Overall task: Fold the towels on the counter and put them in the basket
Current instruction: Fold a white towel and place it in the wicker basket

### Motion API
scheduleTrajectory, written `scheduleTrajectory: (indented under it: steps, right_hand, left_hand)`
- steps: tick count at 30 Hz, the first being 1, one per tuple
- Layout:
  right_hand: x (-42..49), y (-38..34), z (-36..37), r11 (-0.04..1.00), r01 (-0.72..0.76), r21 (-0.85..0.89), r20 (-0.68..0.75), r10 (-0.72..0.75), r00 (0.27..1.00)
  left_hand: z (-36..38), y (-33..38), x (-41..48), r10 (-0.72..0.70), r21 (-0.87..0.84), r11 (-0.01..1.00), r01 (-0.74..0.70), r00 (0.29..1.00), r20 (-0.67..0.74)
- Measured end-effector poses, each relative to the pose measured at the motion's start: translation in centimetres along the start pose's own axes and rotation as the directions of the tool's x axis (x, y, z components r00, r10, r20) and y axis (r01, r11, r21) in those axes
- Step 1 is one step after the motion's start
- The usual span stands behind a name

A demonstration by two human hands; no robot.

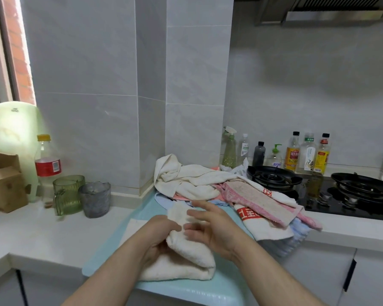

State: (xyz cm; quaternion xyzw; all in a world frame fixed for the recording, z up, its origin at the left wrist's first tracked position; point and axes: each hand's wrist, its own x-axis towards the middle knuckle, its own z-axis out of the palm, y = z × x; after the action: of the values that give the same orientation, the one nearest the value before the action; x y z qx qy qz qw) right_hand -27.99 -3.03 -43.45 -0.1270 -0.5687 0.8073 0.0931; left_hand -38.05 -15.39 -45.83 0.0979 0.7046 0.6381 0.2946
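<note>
Left hand [161, 230] fingers clamp cream towel [186, 261]; right hand [210, 228] fingers apart, apparently pressing; risk: fold springs open on release

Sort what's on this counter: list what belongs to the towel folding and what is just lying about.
Belongs to the job:
cream towel, held by left hand and right hand
pile of unfolded towels
light blue mat under them

Just lying about:
green glass mug
grey cup
cardboard box
gas stove
bottles behind it
</note>
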Motion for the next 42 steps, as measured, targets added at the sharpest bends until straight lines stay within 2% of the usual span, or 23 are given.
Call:
scheduleTrajectory:
  steps: [1,2,3,4,5,6,7,8,10,12,14,17,21,26,30,32,33,35,37,38,40,42]
  right_hand:
    - [-0.3,0.4,-0.8,0.996,0.079,-0.05,-0.072,-0.082,0.994]
    - [-0.6,0.9,-1.6,0.972,0.149,-0.183,-0.13,-0.174,0.976]
    - [-1.1,1.6,-2.3,0.905,0.183,-0.384,-0.151,-0.257,0.955]
    - [-1.7,2.4,-2.8,0.779,0.181,-0.601,-0.118,-0.31,0.943]
    - [-2.3,3.4,-2.9,0.607,0.16,-0.778,-0.04,-0.303,0.952]
    - [-2.6,4.3,-2.7,0.442,0.139,-0.886,0.025,-0.253,0.967]
    - [-2.7,5.0,-2.2,0.333,0.124,-0.935,0.052,-0.216,0.975]
    - [-2.8,5.6,-1.4,0.287,0.108,-0.952,0.047,-0.213,0.976]
    - [-2.2,6.6,0.0,0.303,0.107,-0.947,0.009,-0.308,0.951]
    - [-1.6,6.8,1.0,0.38,0.105,-0.919,-0.06,-0.399,0.915]
    - [-1.3,7.0,1.7,0.397,0.102,-0.912,-0.076,-0.41,0.909]
    - [-1.2,7.5,2.0,0.364,0.138,-0.921,-0.024,-0.406,0.914]
    - [-1.2,7.9,1.9,0.317,0.179,-0.932,0.055,-0.364,0.93]
    - [-1.9,7.6,1.2,0.229,0.204,-0.952,0.146,-0.247,0.958]
    - [-2.6,6.9,0.9,0.101,0.234,-0.967,0.22,-0.129,0.967]
    - [-2.9,6.2,1.1,0.058,0.247,-0.967,0.241,-0.096,0.966]
    - [-2.8,5.7,1.2,0.068,0.257,-0.964,0.249,-0.107,0.963]
    - [-2.1,4.8,1.3,0.149,0.258,-0.955,0.235,-0.152,0.96]
    - [-1.0,4.4,1.5,0.213,0.239,-0.947,0.208,-0.16,0.965]
    - [-0.4,4.5,1.6,0.214,0.227,-0.95,0.202,-0.13,0.971]
    - [0.3,5.3,1.7,0.158,0.195,-0.968,0.193,-0.03,0.981]
    - [0.4,6.3,1.5,0.078,0.168,-0.983,0.171,0.03,0.985]
  left_hand:
    - [-0.1,0.0,0.2,0.003,0.003,1.0,-0.003,1.0,-0.014]
    - [-0.2,0.3,0.2,0.004,-0.01,1.0,-0.004,1.0,-0.008]
    - [-0.5,0.5,0.4,0.01,-0.033,0.999,-0.01,1.0,0.003]
    - [-0.7,0.7,0.7,0.02,-0.062,0.998,-0.019,1.0,0.014]
    - [-0.9,1.0,0.8,0.028,-0.082,0.996,-0.026,0.999,0.021]
    - [-1.1,1.4,0.7,0.037,-0.108,0.994,-0.035,0.999,0.019]
    - [-1.4,1.7,0.9,0.046,-0.136,0.99,-0.045,0.999,0.002]
    - [-1.8,2.1,0.7,0.049,-0.164,0.985,-0.051,0.999,-0.016]
    - [-2.8,2.8,0.4,0.065,-0.224,0.973,-0.064,0.998,-0.005]
    - [-4.2,3.4,-0.1,0.088,-0.259,0.962,-0.082,0.996,0.012]
    - [-5.9,3.6,-0.8,0.111,-0.258,0.96,-0.107,0.994,0.001]
    - [-8.2,2.5,-1.6,0.096,-0.196,0.976,-0.1,0.995,-0.031]
    - [-9.8,-0.4,-2.3,0.061,0.015,0.998,-0.06,0.996,-0.059]
    - [-9.7,-2.0,-2.5,0.168,0.311,0.943,-0.119,0.976,-0.138]
    - [-9.0,-1.7,-3.2,0.27,0.54,0.832,-0.128,0.944,-0.192]
    - [-9.3,-1.7,-3.3,0.329,0.667,0.737,-0.11,0.92,-0.212]
    - [-9.5,-1.6,-3.3,0.376,0.715,0.69,-0.11,0.899,-0.224]
    - [-9.6,-1.4,-3.6,0.515,0.794,0.584,-0.166,0.832,-0.206]
    - [-8.9,-1.1,-3.7,0.592,0.846,0.445,-0.295,0.806,-0.03]
    - [-8.3,-1.0,-3.6,0.551,0.853,0.387,-0.35,0.83,0.09]
    - [-7.1,-1.2,-2.9,0.361,0.892,0.266,-0.367,0.895,0.26]
    - [-7.0,-1.9,-1.7,0.22,0.941,0.14,-0.308,0.936,0.274]
